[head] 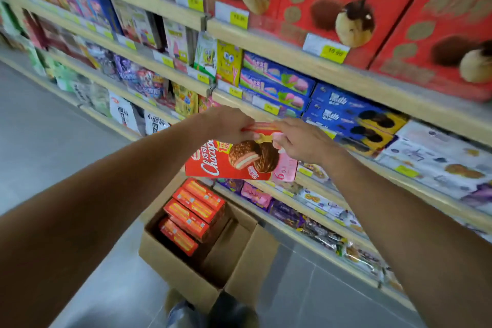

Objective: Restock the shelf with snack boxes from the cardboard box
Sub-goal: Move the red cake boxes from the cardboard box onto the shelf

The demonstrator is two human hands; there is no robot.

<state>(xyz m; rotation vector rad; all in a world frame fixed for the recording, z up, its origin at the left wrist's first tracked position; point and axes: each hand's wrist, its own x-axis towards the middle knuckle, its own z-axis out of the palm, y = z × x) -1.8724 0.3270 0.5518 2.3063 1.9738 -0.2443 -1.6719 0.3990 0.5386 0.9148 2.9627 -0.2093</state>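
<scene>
A red Chocopie snack box (pixel 239 160) hangs in the air in front of the shelf (pixel 292 56), its printed face toward me. My left hand (pixel 226 122) grips its top edge on the left, and my right hand (pixel 300 141) grips the same edge on the right. Below, on the floor, stands the open cardboard box (pixel 186 269) with several red snack boxes (pixel 191 213) stacked inside on its left half.
Wooden shelves run from upper left to lower right, packed with snacks: large red boxes (pixel 332 0) on top, blue boxes (pixel 343 114) at hand height, purple bags (pixel 287 213) lower down. Yellow price tags line the shelf edges. Grey floor (pixel 53 141) lies to the left; my shoe (pixel 183 314) shows at the bottom.
</scene>
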